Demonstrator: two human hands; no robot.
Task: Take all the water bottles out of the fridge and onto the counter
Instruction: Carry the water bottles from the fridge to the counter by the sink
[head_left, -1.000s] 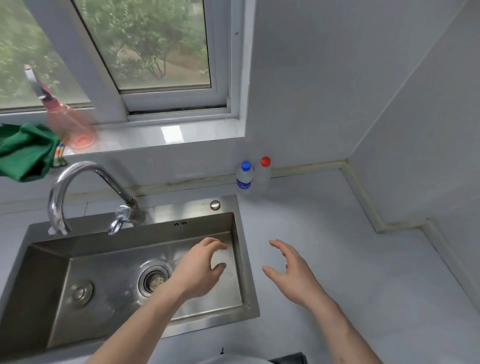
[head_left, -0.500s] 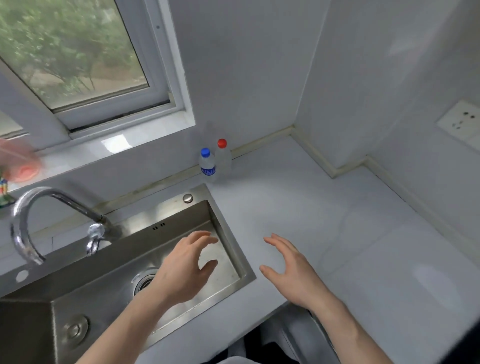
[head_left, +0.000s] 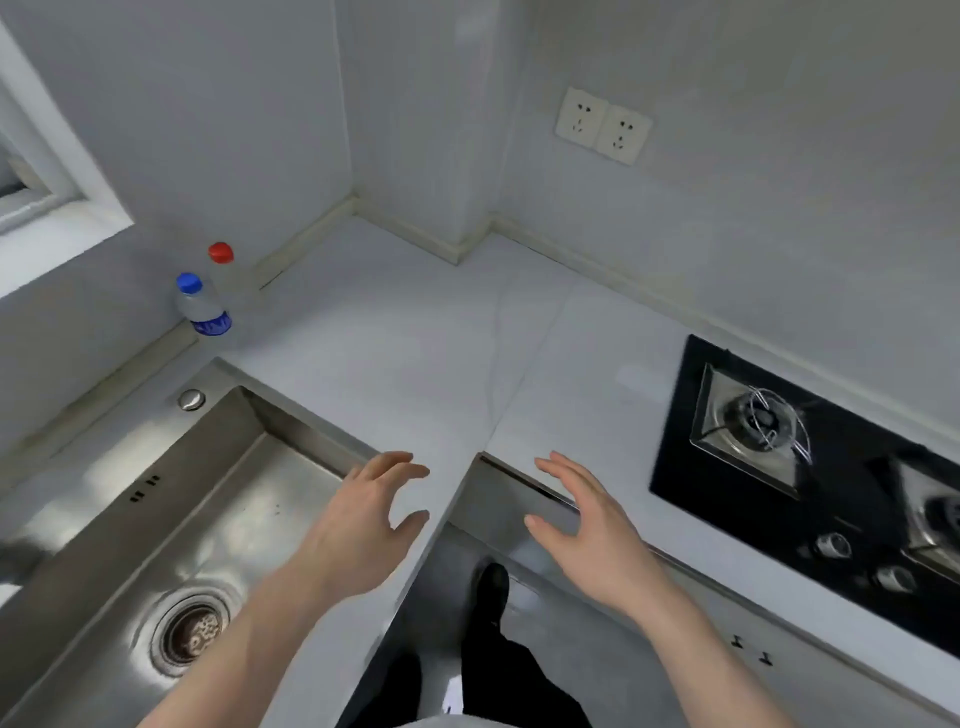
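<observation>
Two water bottles, blue-capped (head_left: 200, 306) and red-capped (head_left: 228, 278), stand on the counter (head_left: 415, 338) well beyond the empty, loosely spread left hand (head_left: 363, 525) and right hand (head_left: 587, 535); the fridge is unseen, so more may remain.

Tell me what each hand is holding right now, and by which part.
Nothing is held. The left hand and right hand hover empty with fingers loosely spread, while the blue-capped bottle and red-capped bottle stand untouched on the counter.

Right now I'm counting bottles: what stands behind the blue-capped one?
A clear red-capped bottle stands just behind the blue-capped bottle, by the wall on the counter. Its base is partly hidden.
</observation>
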